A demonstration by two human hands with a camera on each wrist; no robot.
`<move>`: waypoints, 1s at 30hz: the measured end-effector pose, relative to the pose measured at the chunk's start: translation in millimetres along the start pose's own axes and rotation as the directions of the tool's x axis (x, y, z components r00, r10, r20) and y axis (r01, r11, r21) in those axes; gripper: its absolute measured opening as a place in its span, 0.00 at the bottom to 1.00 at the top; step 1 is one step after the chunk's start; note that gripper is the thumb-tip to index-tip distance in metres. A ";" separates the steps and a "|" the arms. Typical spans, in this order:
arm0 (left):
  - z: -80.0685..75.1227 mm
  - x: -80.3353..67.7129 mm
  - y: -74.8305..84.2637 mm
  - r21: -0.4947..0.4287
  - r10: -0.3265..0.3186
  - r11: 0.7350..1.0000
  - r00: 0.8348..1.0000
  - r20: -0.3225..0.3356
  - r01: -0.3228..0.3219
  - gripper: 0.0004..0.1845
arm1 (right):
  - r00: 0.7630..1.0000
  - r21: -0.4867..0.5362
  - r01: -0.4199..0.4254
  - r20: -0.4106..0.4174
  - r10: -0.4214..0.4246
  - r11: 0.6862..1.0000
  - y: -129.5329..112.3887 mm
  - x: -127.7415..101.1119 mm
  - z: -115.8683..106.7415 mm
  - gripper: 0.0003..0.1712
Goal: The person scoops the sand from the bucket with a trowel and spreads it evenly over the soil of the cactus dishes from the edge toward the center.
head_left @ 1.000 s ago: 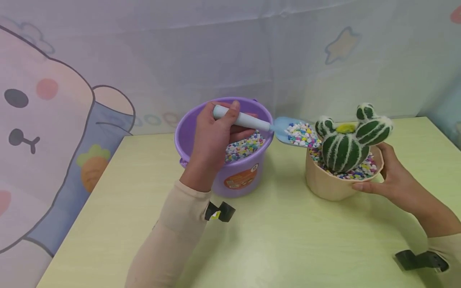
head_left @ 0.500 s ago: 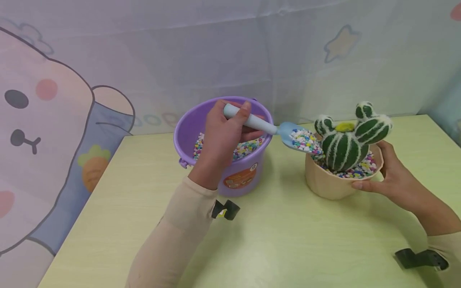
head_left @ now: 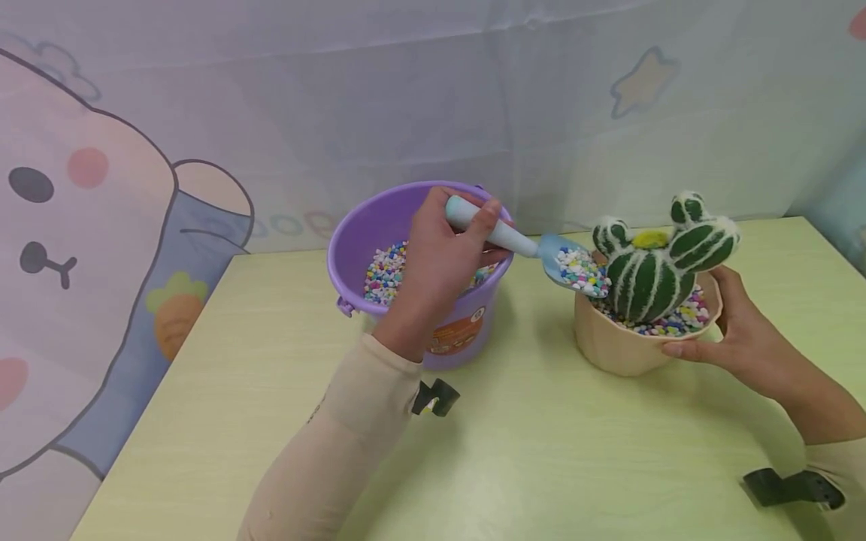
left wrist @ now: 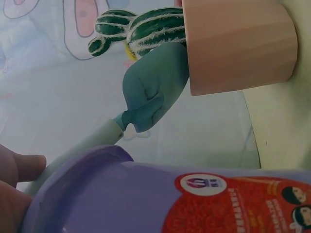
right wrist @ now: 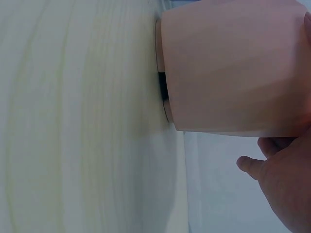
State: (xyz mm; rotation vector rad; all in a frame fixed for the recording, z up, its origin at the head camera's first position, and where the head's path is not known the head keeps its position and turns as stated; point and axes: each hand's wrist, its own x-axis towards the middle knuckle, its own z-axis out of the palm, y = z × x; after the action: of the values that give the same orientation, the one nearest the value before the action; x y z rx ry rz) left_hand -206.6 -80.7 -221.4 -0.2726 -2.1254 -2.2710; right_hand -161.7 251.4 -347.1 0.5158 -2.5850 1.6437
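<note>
My left hand (head_left: 449, 252) grips the pale handle of a small blue shovel (head_left: 551, 252) above the purple bucket (head_left: 352, 225). Multicoloured pebbles (head_left: 582, 272) lie on the blade, whose tip is over the left rim of a cream flowerpot (head_left: 619, 352). In the left wrist view the underside of the shovel (left wrist: 155, 85) shows beside the pot. A green cactus (head_left: 646, 285) with white stripes stands in the pot among more pebbles. My right hand (head_left: 751, 338) holds the pot's right side, thumb at the front near the rim; its other fingers are partly hidden behind the pot.
The bucket, partly filled with pebbles (head_left: 384, 274), stands left of the flowerpot on a pale yellow-green table (head_left: 514, 451). Behind the table hangs a printed cloth (head_left: 419, 98) with a cartoon animal at the left.
My left hand has moved right with the shovel, and the blade has dropped and tilted down over the pot's rim. My right hand and the flowerpot have stayed in place.
</note>
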 end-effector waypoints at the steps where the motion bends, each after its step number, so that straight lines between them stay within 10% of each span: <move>1: 0.7 -0.3 -0.1 0.009 0.011 1.000 1.000 0.013 -0.011 0.12 | 1.000 -0.002 0.001 -0.001 -0.001 1.000 0.2 -0.1 0.2 0.64; 30: 1.3 -3.9 -7.2 -0.125 0.249 0.966 0.937 0.245 -0.224 0.13 | 1.000 -0.003 -0.009 0.011 0.009 1.000 -0.6 -0.7 -1.7 0.64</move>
State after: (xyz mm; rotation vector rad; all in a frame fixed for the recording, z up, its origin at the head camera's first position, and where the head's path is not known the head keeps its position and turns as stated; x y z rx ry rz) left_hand -203.6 -79.3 -229.0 -0.8244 -1.9584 -2.3027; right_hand -161.1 252.9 -345.9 0.5151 -2.6016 1.6438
